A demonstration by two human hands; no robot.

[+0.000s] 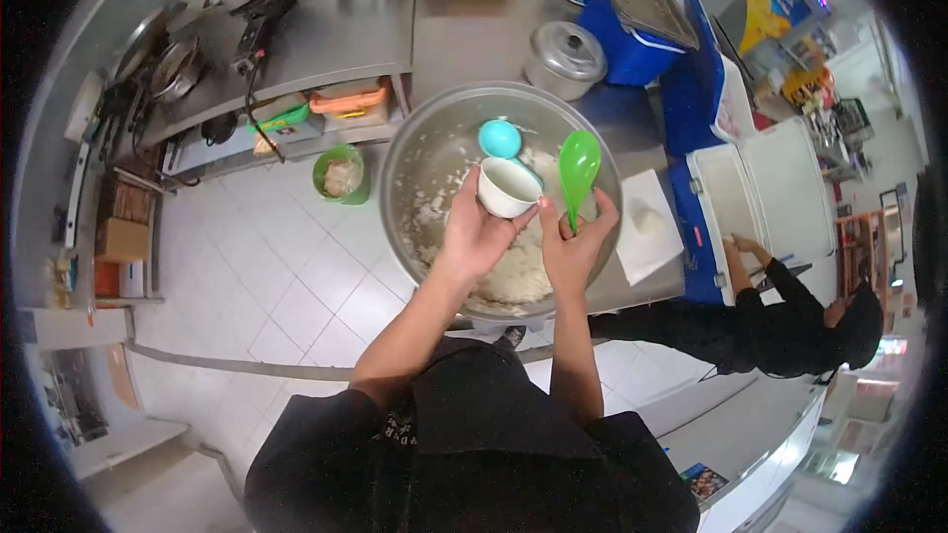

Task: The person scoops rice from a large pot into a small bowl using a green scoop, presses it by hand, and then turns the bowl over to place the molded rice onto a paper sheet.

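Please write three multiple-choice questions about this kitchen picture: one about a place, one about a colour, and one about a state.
1. Where is the small white cup?
A. over the big metal bowl
B. on the floor
C. in the cooler

2. What colour is the rice paddle?
A. red
B. green
C. black

3. How is the white cooler lid?
A. shut
B. missing
C. open

Answers: 1 A, the left hand holds it above the rice; 2 B, green in the right hand; 3 C, swung back.
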